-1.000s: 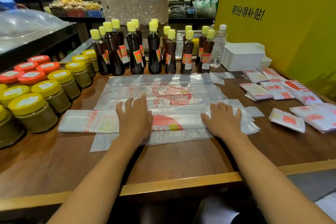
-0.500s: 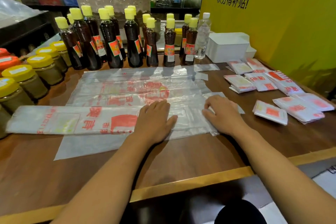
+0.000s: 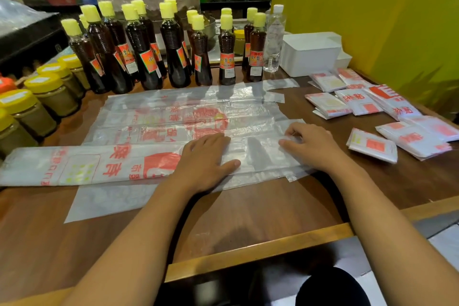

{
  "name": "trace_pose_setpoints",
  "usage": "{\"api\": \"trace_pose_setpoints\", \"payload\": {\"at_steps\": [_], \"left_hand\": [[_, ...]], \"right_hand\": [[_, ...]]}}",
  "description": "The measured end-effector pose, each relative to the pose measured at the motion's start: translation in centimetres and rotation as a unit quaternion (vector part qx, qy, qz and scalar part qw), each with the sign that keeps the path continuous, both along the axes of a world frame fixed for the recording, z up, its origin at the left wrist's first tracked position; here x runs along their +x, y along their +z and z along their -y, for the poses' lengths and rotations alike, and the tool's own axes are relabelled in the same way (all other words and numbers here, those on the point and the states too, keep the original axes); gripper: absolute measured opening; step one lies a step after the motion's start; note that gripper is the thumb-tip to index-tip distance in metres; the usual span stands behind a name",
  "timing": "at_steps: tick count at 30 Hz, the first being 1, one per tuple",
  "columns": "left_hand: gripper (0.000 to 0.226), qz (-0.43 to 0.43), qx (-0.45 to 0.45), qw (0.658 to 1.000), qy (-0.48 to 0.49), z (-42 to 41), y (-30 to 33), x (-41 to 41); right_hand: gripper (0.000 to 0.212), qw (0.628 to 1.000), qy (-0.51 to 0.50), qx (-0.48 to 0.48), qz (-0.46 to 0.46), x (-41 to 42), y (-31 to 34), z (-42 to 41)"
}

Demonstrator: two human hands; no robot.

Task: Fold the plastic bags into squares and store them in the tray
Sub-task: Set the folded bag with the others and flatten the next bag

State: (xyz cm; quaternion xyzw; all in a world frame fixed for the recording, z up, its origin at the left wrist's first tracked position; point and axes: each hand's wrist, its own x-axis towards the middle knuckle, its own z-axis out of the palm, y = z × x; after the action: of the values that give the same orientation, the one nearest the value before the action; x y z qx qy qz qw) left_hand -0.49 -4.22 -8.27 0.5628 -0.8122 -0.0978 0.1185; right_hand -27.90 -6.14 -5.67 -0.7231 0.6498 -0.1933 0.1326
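Note:
A clear plastic bag with red print, folded into a long strip [image 3: 84, 166], lies across the wooden table [image 3: 248, 216] on top of other flat bags [image 3: 178, 112]. My left hand [image 3: 206, 164] presses flat on the strip near its middle. My right hand [image 3: 310, 144] rests on the strip's right end with its fingertips curled at the bag's edge. Several bags folded into squares [image 3: 372, 145] lie at the right. A white tray [image 3: 310, 56] stands at the back right.
Dark sauce bottles with yellow caps [image 3: 173, 49] line the back of the table. Jars with yellow and red lids [image 3: 32, 109] crowd the left edge. A clear water bottle [image 3: 274, 40] stands beside the tray. A yellow wall [image 3: 385, 20] closes the right side.
My left hand slid to the right along the strip, toward my right hand. My right hand stayed at the right end and its fingers curled onto the edge. The view shifted left.

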Motion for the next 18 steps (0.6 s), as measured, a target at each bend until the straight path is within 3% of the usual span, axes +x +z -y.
{"api": "trace_pose_setpoints", "payload": {"at_steps": [10, 15, 18], "left_hand": [[0.078, -0.043, -0.027, 0.998, 0.031, -0.4, 0.1, -0.2], [0.069, -0.062, -0.037, 0.997, 0.013, -0.6, -0.1, 0.1], [0.067, -0.072, -0.039, 0.997, 0.006, -0.6, -0.1, 0.1]], "right_hand": [[0.011, 0.97, 0.0, -0.108, 0.219, -0.5, 1.8, -0.2], [0.01, 0.982, -0.029, -0.123, 0.142, -0.8, 1.0, 0.2], [0.009, 0.978, -0.037, -0.148, 0.143, -0.6, 1.0, 0.0]]}}
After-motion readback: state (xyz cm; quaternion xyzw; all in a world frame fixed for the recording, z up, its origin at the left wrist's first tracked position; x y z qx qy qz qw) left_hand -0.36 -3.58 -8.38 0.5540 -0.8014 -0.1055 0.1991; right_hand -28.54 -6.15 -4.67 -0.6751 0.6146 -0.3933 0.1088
